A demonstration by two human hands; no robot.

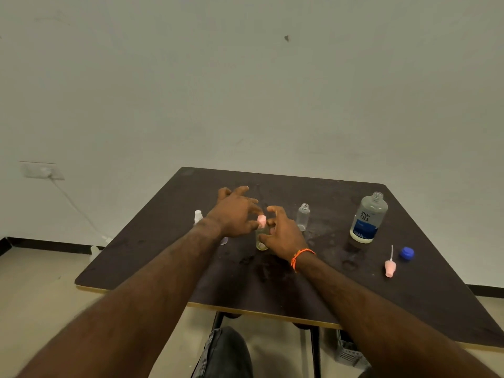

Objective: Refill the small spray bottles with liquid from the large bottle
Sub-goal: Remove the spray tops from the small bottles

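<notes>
A small clear spray bottle with yellowish liquid stands mid-table. My right hand grips its body from the right. My left hand pinches the pink spray head on top of it, the other fingers spread. To the right stands a second small clear bottle with an open neck. Further right, the large clear bottle with a blue label stands uncapped. Its blue cap lies near the right edge, beside a loose pink spray head with its tube.
A small white-topped bottle stands behind my left wrist, and another clear item shows partly under that wrist. Wet patches mark the dark table. A wall runs close behind the table; my knee is below its front edge.
</notes>
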